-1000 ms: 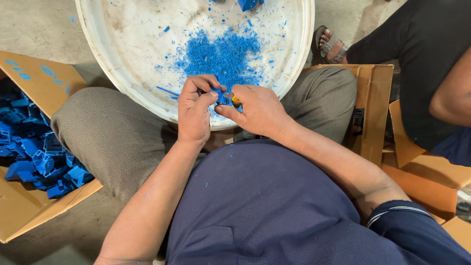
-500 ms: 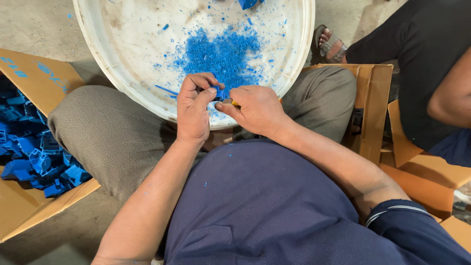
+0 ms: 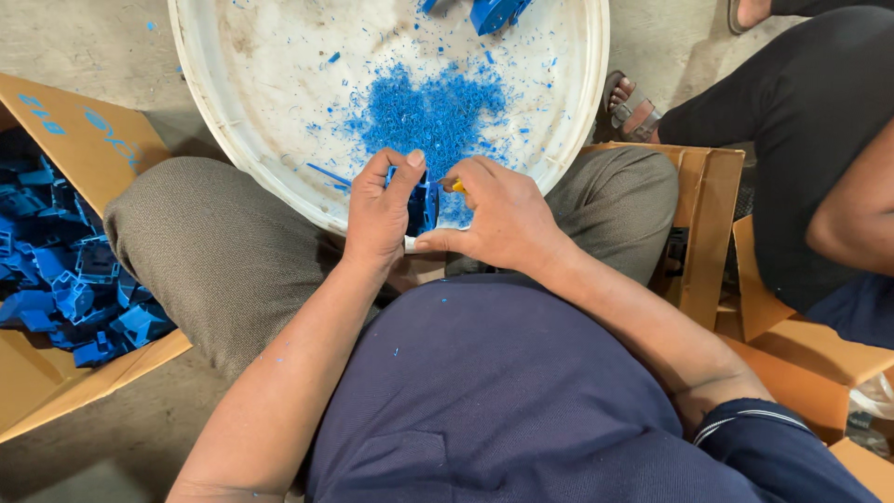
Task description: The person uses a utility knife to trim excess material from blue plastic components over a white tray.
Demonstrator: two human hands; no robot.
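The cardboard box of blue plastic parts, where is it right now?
In the head view, the cardboard box of blue plastic parts sits on the floor at the person's left, beside the left knee and left of the white basin.

head cam | worn on person | faces steeply down | close over lap and white basin [image 3: 577, 112] rim
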